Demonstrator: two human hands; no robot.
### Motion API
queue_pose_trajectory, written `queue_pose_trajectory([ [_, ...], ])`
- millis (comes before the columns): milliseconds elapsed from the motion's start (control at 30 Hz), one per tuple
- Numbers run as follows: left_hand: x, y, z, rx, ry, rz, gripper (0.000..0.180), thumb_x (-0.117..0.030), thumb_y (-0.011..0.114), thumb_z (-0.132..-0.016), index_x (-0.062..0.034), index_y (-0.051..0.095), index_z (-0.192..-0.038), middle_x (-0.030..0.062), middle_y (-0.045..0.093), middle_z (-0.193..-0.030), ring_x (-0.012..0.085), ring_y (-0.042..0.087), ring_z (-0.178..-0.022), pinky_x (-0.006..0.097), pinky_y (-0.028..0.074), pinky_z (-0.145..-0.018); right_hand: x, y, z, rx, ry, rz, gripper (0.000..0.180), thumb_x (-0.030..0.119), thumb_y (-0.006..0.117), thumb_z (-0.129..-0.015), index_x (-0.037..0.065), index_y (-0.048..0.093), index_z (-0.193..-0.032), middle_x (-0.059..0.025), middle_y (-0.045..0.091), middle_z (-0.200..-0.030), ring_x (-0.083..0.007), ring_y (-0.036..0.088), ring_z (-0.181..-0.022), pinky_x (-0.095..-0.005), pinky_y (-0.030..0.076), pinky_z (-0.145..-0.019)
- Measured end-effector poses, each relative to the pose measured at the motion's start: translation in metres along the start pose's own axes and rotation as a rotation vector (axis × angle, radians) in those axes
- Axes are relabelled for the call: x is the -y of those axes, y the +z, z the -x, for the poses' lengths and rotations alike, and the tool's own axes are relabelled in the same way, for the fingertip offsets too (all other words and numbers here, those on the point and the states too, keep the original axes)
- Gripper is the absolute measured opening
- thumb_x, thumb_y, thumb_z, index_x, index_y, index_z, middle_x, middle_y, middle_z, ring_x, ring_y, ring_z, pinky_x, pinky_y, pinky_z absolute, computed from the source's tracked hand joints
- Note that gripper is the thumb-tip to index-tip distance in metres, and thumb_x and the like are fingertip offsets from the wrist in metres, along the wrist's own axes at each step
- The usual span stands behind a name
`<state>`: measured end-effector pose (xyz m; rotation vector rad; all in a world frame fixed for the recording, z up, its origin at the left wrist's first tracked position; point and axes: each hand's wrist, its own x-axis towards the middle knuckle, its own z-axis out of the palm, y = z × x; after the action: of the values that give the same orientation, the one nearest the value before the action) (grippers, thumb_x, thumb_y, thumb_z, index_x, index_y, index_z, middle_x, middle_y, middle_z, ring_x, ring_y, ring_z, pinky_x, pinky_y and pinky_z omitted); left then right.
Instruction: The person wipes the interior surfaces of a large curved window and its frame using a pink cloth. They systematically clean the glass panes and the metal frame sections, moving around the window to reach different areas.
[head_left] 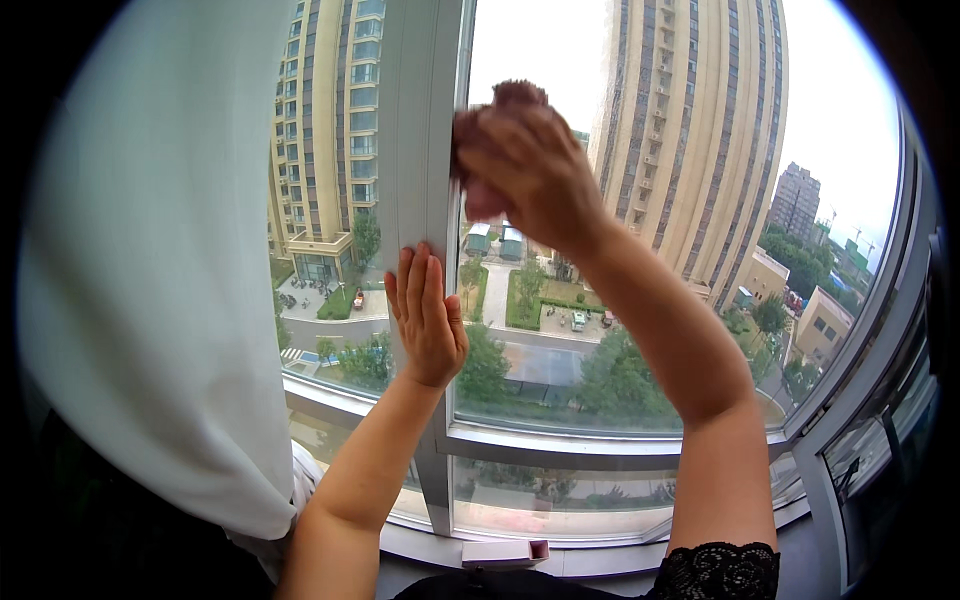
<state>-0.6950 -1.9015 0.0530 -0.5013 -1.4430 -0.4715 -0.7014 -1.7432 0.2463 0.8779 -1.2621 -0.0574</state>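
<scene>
The right hand (530, 165) has its grip closed over a reddish-brown cloth (500, 110), fingers curled around the wad so that only its top and left edge show past the knuckles; the rest of the cloth is hidden behind the hand and blurred. The cloth sits high up against the glass pane (700, 250), right beside the grey upright window post (420, 130). Whether it presses on the glass or on the post edge is hard to tell.

Lower down, the left hand (428, 318) lies flat with its grip spread, fingers straight and close together, the palm resting on the post and holding nothing.

A white curtain (150, 250) hangs at the left, covering that part of the window. Below, on the sill (600, 560), a small pale box with a pink end (505, 552) lies just beside the foot of the post. A black lace sleeve edge (715, 572) is cut off at the lower rim. Outside, tall tan apartment towers (690, 150) and green trees (620, 380) fill the view.
</scene>
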Motion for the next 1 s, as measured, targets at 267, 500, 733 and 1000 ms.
queue_pose_trajectory([
  [267,-0.024,0.021,-0.004,-0.028,-0.014,0.073,0.042,-0.010,0.043,-0.101,0.0068,0.043,-0.139,0.0235,0.044,-0.146,0.0420,0.036,-0.140,0.054,0.018,-0.117,0.073,-0.084,0.183,0.634,-0.634,-0.483,0.043,0.030,0.066,-0.077,0.002,0.063,-0.110,-0.0095,0.058,-0.116,-0.0262,0.051,-0.121,-0.0483,0.036,-0.115],
  [500,-0.028,0.021,0.010,0.008,0.011,-0.015,0.044,-0.010,0.046,-0.099,0.0064,0.042,-0.140,0.0234,0.041,-0.148,0.0418,0.033,-0.142,0.054,0.016,-0.118,-0.261,-0.166,-0.024,-0.105,0.300,0.545,0.014,0.018,0.062,-0.094,0.024,0.074,-0.098,-0.0012,0.072,-0.106,-0.0212,0.066,-0.106,-0.0363,0.053,-0.097],
  [733,-0.047,0.034,0.026,0.032,-0.001,-0.075,0.047,-0.009,0.046,-0.098,0.0061,0.040,-0.142,0.0245,0.040,-0.148,0.0433,0.032,-0.142,0.056,0.016,-0.117,-0.300,-0.206,0.005,-0.487,1.042,0.849,0.037,0.044,0.068,-0.085,0.011,0.076,-0.101,-0.0108,0.068,-0.110,-0.0296,0.058,-0.109,-0.0463,0.050,-0.089],
  [1000,-0.045,0.040,0.033,0.043,0.021,-0.153,0.045,-0.005,0.045,-0.098,0.0058,0.041,-0.142,0.0242,0.040,-0.148,0.0427,0.032,-0.142,0.056,0.017,-0.117,-0.080,-0.022,-0.031,0.029,-0.254,0.002,0.031,0.029,0.077,-0.074,0.023,0.072,-0.104,-0.0065,0.057,-0.126,-0.0327,0.049,-0.124,-0.0519,0.038,-0.112],
])
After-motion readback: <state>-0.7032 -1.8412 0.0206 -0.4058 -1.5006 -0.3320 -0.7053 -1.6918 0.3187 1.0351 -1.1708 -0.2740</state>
